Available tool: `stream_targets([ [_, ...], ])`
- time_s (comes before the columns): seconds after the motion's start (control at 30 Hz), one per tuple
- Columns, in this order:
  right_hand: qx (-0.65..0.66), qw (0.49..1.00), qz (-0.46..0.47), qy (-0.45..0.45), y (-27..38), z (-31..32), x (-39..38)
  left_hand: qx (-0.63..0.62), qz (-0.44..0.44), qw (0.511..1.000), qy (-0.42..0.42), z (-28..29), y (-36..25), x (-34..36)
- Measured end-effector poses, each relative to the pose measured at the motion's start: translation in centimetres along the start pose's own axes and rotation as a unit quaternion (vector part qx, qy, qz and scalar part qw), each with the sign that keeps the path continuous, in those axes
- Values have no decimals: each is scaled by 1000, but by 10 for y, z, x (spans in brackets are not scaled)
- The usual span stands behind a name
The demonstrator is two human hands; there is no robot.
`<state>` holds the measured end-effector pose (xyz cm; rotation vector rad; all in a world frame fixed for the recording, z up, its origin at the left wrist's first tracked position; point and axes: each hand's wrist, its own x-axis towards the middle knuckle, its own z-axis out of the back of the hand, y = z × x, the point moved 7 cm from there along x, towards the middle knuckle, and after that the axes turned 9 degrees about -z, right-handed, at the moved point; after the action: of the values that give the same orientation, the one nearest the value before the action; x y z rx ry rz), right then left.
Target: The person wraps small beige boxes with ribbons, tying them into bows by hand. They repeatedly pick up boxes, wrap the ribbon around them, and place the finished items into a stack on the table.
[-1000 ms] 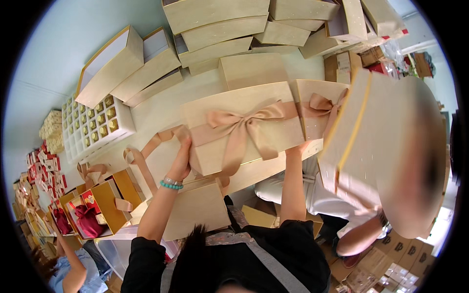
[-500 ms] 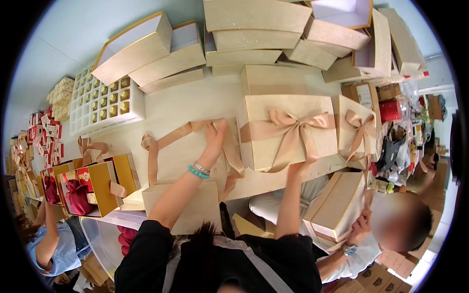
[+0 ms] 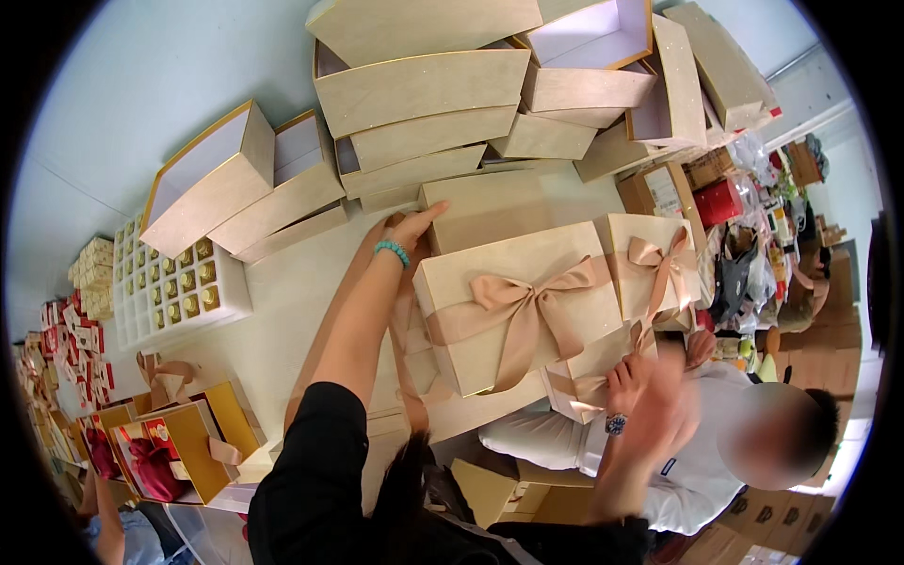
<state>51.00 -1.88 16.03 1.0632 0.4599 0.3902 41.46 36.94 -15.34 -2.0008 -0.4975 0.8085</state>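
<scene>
Head cam: there's open bench (image 3: 278, 325) mid-left of the frame, less room along the near edge at centre. Left hand (image 3: 414, 228) has fingers part-stretched at the plain box (image 3: 499, 209), upper centre (can't tell if it's gripping). Right hand (image 3: 664, 414): blurry, lower right, can't tell its opening or hold. Two bow-tied boxes: bigger box (image 3: 541, 330) centre, smaller box (image 3: 631, 282) right.

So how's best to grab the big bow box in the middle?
Probably left hand from the left, flat on the left end of the cream gift box; right hand from the near side, at its lower edge. The ribbon bow sits mid-face, where gripping could crush it, and another bowed box stands close by the right end.
</scene>
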Motion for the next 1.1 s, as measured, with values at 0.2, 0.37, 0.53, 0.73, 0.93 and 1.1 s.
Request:
stream_targets([
  [0.2,-440,867,-48,230,65,-159,297,80,26,995,-49,-11,-21,-24],
  [0.37,-600,685,-171,378,-55,-200,357,-2,-35,999,-25,-1,-37,-37],
  [0.53,-549,718,-200,379,-6,-198,314,102,17,993,-52,18,-44,-75],
  [0.73,-339,859,-154,352,16,-166,267,291,-217,931,26,-1,-91,-90],
  [0.93,-233,944,-43,230,79,-158,272,-6,-243,970,-5,-35,-155,-142],
  [1.1,117,967,107,199,157,-118,260,-93,-368,917,-125,-42,-221,-200],
])
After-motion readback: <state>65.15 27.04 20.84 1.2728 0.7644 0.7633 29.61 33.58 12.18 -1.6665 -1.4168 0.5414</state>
